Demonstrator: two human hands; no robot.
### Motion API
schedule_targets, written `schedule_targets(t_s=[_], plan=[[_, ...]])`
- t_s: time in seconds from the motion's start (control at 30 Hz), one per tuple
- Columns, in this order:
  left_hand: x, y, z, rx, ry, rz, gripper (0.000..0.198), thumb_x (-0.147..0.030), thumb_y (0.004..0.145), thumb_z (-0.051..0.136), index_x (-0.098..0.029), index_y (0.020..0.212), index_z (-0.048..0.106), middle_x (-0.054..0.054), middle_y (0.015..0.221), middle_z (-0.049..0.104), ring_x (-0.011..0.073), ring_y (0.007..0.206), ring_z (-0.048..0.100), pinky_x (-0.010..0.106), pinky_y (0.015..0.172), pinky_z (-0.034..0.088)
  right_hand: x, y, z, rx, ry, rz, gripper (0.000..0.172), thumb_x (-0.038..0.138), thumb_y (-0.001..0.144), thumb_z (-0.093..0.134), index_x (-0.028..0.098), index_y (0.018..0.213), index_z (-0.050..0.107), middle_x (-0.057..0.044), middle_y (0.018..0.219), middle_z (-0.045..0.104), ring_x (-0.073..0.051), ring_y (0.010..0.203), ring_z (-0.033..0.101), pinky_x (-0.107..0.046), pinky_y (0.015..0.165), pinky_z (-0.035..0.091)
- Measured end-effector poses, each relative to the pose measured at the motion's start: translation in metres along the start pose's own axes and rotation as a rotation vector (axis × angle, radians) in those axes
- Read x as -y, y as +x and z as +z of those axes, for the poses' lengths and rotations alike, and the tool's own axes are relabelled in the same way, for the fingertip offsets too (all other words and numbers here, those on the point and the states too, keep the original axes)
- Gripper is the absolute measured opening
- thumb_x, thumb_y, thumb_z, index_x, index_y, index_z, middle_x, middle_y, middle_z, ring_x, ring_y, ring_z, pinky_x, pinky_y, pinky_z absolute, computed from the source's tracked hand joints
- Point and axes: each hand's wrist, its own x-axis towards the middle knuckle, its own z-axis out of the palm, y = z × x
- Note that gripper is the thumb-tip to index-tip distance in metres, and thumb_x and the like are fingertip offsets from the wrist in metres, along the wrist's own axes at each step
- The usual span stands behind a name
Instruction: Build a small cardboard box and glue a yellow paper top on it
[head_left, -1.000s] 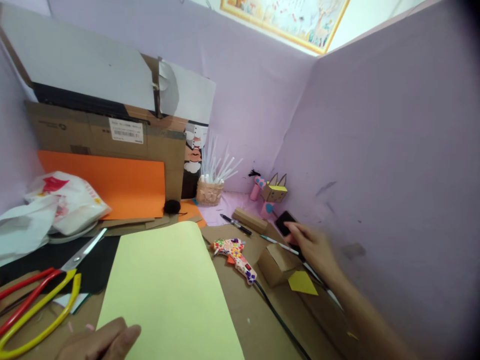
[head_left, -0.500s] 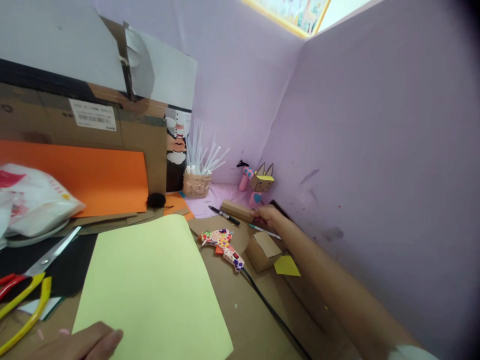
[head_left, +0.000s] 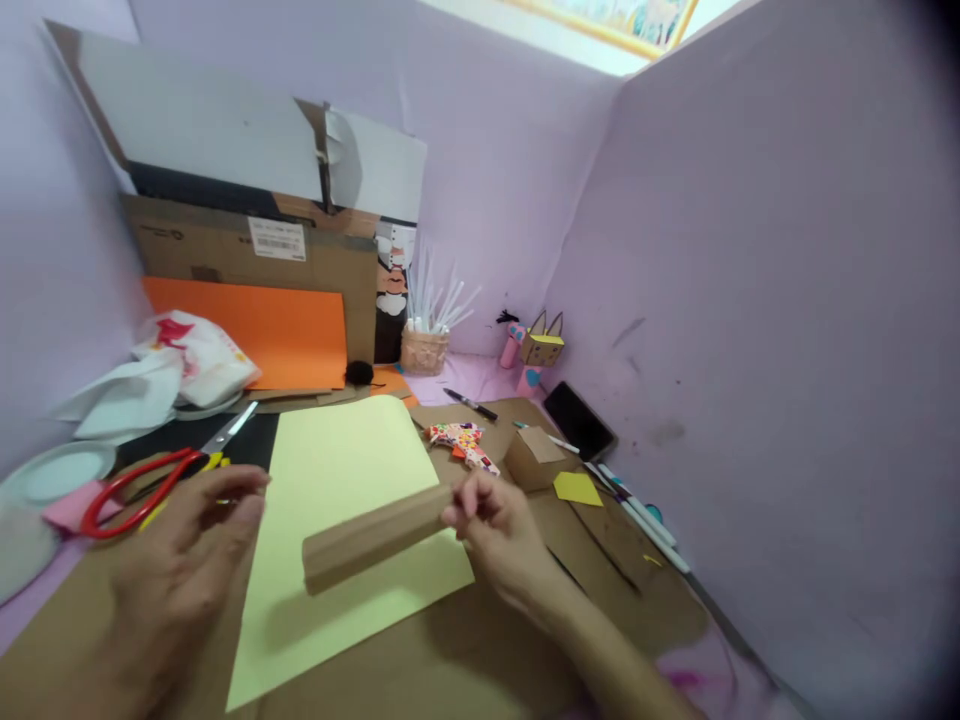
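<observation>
Nearest, the left hand (head_left: 195,560) has lifted off the yellow paper (head_left: 352,455), where it rested half a second ago, and now hangs by the paper's left edge. The right hand (head_left: 495,535) has brought a cardboard strip (head_left: 375,535) from beyond the paper's right side to above its near half. The strip seems to have become the piece being worked on, and the paper is no longer held down.

The left hand's fingers curl loosely with the thumb apart from them; nothing shows in its grasp. The right hand, at the paper's right edge, pinches one end of the strip between thumb and fingers, its forearm coming in from the near right. The strip tilts, its free end lower and towards the paper's left; its shadow falls on the paper, so it looks raised clear of it.

Farther back, the scissors (head_left: 217,440) lie left of the paper, blades partly closed. Right of the paper are the glue gun (head_left: 454,435), untouched, then a small box (head_left: 529,465). Beyond the paper's far right corner lie the pen (head_left: 471,404) and, farther off, the toy animal (head_left: 541,350).
</observation>
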Motion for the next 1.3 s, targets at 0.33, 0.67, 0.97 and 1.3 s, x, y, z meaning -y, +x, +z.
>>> schedule_targets(t_s=[0.33, 0.67, 0.97, 1.3], plan=[[-0.022, -0.024, 0.03, 0.588, -0.075, 0.373, 0.023, -0.029, 0.086, 0.046, -0.019, 0.098, 0.061, 0.008, 0.093, 0.066, 0.0191, 0.087, 0.06, 0.031, 0.076, 0.05, -0.036, -0.015, 0.011, 0.024, -0.162, 0.093, 0.017, 0.025, 0.066, 0.062, 0.02, 0.063, 0.046, 0.005, 0.058, 0.048, -0.01, 0.051, 0.041, -0.021, 0.049, 0.033], [-0.011, -0.026, 0.038, 0.583, -0.099, 0.332, 0.027, -0.036, 0.087, 0.044, -0.022, 0.102, 0.061, 0.004, 0.092, 0.067, 0.0176, 0.086, 0.061, 0.025, 0.075, 0.049, -0.013, -0.018, -0.102, -0.412, -0.839, -0.028, 0.018, 0.026, 0.083, 0.043, 0.019, 0.087, 0.059, -0.006, 0.086, 0.066, -0.02, 0.08, 0.06, -0.031, 0.073, 0.044], [-0.004, -0.028, 0.042, 0.566, -0.109, 0.327, 0.026, -0.039, 0.086, 0.045, -0.025, 0.102, 0.061, 0.002, 0.093, 0.067, 0.0178, 0.087, 0.062, 0.022, 0.074, 0.049, -0.032, 0.002, -0.18, -0.113, -1.035, 0.16, 0.048, 0.018, 0.059, 0.07, 0.027, 0.106, 0.067, -0.006, 0.097, 0.07, -0.027, 0.091, 0.06, -0.036, 0.079, 0.042], [-0.012, -0.026, 0.035, 0.589, -0.063, 0.366, 0.028, -0.039, 0.087, 0.042, -0.024, 0.103, 0.06, 0.002, 0.095, 0.068, 0.0177, 0.089, 0.062, 0.022, 0.076, 0.05, -0.024, 0.01, -0.189, -0.076, -0.932, 0.302, 0.027, 0.015, 0.051, 0.07, 0.022, 0.077, 0.072, -0.001, 0.073, 0.07, -0.023, 0.073, 0.062, -0.033, 0.07, 0.044]])
